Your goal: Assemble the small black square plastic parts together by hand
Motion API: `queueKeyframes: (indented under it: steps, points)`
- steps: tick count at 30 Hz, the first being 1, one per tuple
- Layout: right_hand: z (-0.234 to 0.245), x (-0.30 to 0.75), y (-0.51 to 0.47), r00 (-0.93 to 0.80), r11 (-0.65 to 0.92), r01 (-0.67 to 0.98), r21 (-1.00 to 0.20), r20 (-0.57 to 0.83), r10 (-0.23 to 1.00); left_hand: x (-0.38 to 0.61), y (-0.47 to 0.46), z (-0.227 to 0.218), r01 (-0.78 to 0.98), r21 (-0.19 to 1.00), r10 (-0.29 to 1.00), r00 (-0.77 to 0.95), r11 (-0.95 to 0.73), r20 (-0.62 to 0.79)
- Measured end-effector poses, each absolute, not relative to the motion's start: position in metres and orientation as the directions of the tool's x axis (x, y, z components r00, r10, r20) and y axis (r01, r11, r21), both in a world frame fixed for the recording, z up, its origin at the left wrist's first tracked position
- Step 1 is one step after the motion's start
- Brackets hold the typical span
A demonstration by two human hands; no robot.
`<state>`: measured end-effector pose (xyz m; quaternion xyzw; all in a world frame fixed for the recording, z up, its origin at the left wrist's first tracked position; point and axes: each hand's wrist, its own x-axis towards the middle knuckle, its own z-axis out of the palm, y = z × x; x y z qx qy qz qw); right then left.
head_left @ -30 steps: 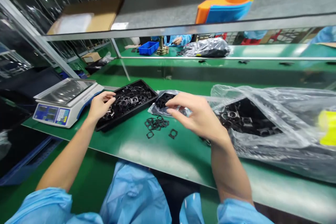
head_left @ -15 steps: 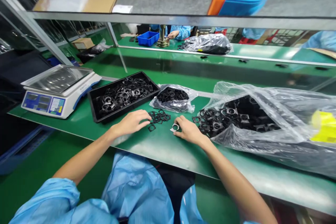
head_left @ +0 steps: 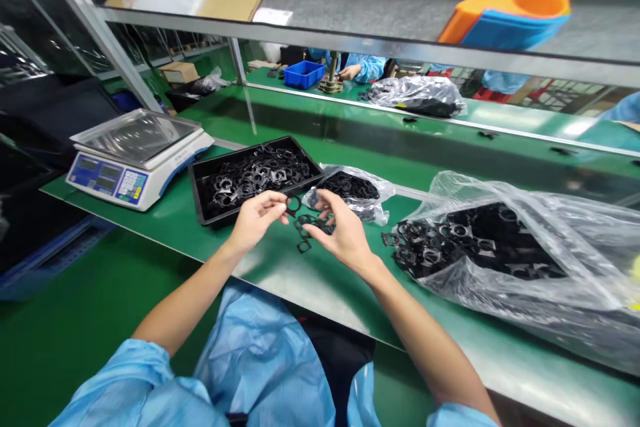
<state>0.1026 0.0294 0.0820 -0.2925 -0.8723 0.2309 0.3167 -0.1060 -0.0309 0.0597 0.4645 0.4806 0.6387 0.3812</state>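
A small black ring-shaped part (head_left: pixel 294 205) is pinched between the thumb and fingers of my left hand (head_left: pixel 257 219), raised above the table. My right hand (head_left: pixel 343 230) is beside it, fingers curled but apart from the thumb; nothing shows between them, though the palm side is partly hidden. Beneath both hands lies a small pile of black ring parts (head_left: pixel 304 247) on the green table. Behind my left hand stands a black tray (head_left: pixel 203 203) full of similar parts. A small clear bag (head_left: pixel 383 213) of black parts lies behind my right hand.
A large clear plastic bag (head_left: pixel 480 280) spills black parts (head_left: pixel 425 243) on the right. To the left stands a white weighing scale (head_left: pixel 140 153). Overhead runs a shelf rail (head_left: pixel 350 43) with an orange and blue holder (head_left: pixel 510 17). A co-worker's hand (head_left: pixel 350 72) shows across the table.
My left hand has risen from the pile with a black ring part. My right hand has moved up and left toward it; the light-faced ring part it held no longer shows.
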Motion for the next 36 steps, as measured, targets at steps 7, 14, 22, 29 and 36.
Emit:
queueKeyframes:
  steps: [7, 14, 22, 29, 36]
  points:
    - [0.026, 0.103, 0.027, -0.845, 0.788, 0.371, -0.491, 0.174, 0.506, -0.131, -0.063, 0.027, -0.009, 0.992, 0.918, -0.379, -0.126, 0.113]
    - [0.029, 0.097, 0.027, -0.881, 0.833, 0.266, -0.486, 0.229, 0.415, -0.121, -0.057, 0.026, -0.042, 0.988, 0.909, -0.4, -0.146, 0.118]
    - [0.094, 0.104, 0.043, -0.774, 0.717, 0.277, -0.639, 0.294, 0.561, -0.095, -0.021, 0.044, -0.035, 0.956, 0.896, -0.361, -0.291, 0.26]
    - [0.144, 0.12, 0.051, -0.549, 0.589, 0.121, -0.799, 0.441, 0.71, -0.069, 0.015, 0.092, 0.153, 0.867, 0.841, -0.214, -0.473, 0.497]
    - [0.156, 0.146, 0.048, -0.408, 0.494, -0.043, -0.868, 0.467, 0.785, -0.031, 0.025, 0.127, -0.012, 0.818, 0.818, -0.016, -0.575, 0.575]
